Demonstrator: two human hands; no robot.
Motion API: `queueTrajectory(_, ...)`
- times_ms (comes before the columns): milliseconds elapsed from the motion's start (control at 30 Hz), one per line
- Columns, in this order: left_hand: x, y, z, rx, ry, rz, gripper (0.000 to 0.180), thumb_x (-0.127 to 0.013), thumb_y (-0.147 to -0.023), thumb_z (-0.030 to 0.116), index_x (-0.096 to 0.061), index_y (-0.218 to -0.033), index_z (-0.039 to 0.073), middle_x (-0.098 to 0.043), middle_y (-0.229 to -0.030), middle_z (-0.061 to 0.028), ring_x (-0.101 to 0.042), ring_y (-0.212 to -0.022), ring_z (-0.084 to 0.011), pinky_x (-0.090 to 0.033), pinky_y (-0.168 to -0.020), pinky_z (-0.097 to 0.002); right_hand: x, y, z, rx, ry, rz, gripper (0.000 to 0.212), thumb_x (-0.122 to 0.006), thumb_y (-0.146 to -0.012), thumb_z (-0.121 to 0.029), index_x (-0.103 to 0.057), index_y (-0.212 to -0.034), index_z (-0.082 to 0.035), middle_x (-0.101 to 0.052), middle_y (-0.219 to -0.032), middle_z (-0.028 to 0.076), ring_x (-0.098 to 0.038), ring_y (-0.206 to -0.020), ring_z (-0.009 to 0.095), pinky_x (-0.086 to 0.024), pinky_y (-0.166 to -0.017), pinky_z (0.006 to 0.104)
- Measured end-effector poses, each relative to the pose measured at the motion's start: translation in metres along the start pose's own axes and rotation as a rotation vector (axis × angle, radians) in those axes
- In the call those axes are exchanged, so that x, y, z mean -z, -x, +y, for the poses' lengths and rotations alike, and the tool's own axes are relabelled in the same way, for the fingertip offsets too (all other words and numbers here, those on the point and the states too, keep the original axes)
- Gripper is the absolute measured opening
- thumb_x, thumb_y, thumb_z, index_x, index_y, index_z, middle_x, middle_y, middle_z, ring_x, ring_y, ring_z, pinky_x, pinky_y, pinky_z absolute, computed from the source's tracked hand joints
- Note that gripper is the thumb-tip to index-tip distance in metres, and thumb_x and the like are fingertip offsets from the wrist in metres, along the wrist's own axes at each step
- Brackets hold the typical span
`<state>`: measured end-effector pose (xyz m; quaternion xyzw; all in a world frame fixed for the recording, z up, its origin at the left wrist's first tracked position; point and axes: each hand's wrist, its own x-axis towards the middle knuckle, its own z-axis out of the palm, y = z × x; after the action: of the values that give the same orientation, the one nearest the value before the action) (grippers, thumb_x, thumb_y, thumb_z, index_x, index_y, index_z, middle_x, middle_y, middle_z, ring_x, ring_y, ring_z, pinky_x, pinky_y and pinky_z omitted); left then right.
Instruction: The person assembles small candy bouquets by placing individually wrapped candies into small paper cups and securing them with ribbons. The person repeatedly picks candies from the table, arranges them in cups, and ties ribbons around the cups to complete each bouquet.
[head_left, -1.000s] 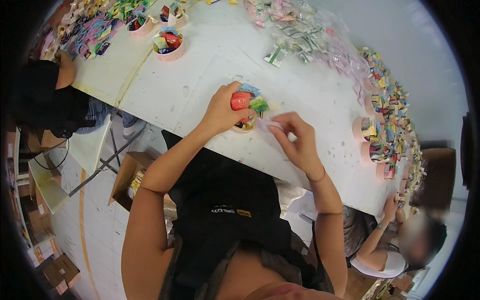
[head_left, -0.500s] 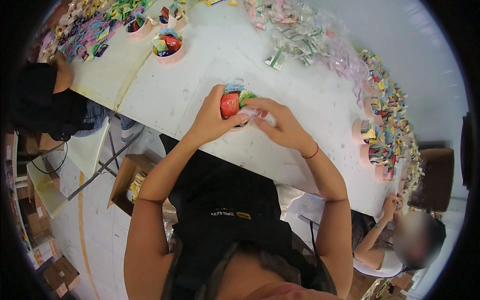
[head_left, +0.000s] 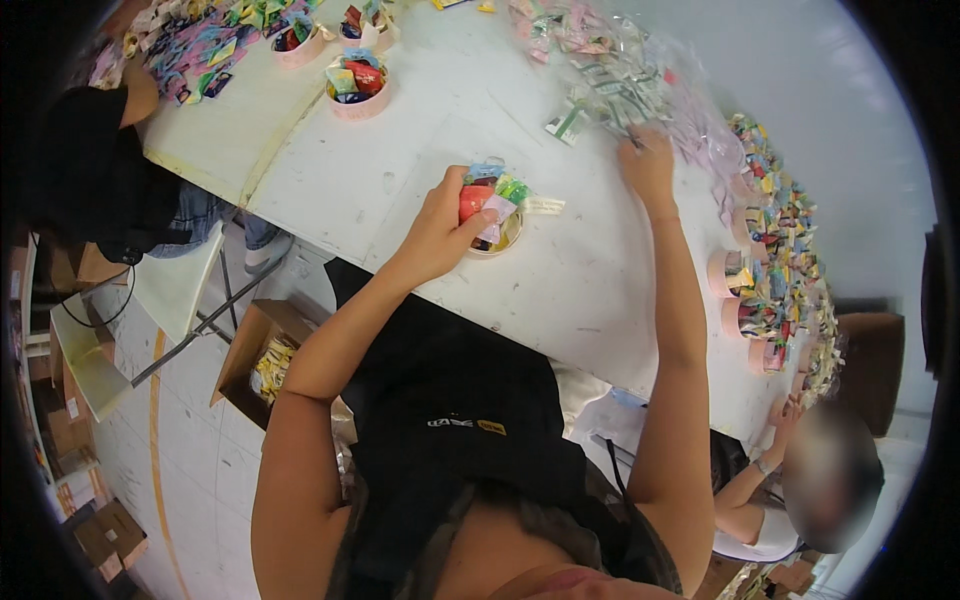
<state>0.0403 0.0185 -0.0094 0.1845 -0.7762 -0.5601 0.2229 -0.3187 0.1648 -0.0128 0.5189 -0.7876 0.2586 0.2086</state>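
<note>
My left hand (head_left: 437, 232) is wrapped round the near left side of a small round tub (head_left: 508, 243), its thumb pressing on the packets inside. Those include a red packet (head_left: 474, 203), a green one (head_left: 512, 190), a pale pink one (head_left: 497, 208) and a blue one at the back. A cream strip-like packet (head_left: 544, 206) sticks out over the right rim. Out to the far right, my right hand (head_left: 650, 168) is at the near edge of a heap of white-and-green packets (head_left: 625, 105). Its fingers are smeared by motion, so what they grip does not show.
Filled pink tubs (head_left: 358, 98) stand at the far left, beside a spread of loose packets (head_left: 190, 65). More filled tubs (head_left: 742, 318) line the right edge. One co-worker (head_left: 80, 170) is at left, another (head_left: 765, 500) at lower right. An open carton (head_left: 245, 350) sits below the table.
My right hand has left the tub and moved far right to the white-and-green heap. The cream packet now shows over the tub's rim. My left hand stays on the tub.
</note>
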Motion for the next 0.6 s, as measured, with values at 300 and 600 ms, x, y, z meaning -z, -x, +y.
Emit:
queueTrajectory(300,0.002,0.000,0.012,0.066,0.030,0.166,0.042,-0.080,-0.082,0.017,-0.051,-0.107,0.001,-0.064,-0.087,-0.0103,-0.061,-0.081,-0.0143,-0.052,-0.075,-0.0312,0.091,0.053,-0.206,-0.136,-0.778,-0.310,0.025,-0.070,-0.090,-0.006,-0.067,-0.115,-0.003,-0.070,-0.101,0.007,-0.063,-0.081,0.013,-0.052,-0.064,0.0261)
queueTrajectory(600,0.029,0.005,0.001,-0.219,-0.122,0.245,0.034,-0.074,-0.086,0.019,-0.055,-0.109,0.004,-0.059,-0.082,-0.0104,-0.056,-0.079,-0.0175,-0.047,-0.075,-0.0304,0.040,0.019,-0.244,0.306,-0.591,-0.530,0.024,-0.076,-0.082,-0.011,-0.063,-0.101,-0.001,-0.068,-0.088,0.010,-0.063,-0.071,0.026,-0.050,-0.065,0.0336)
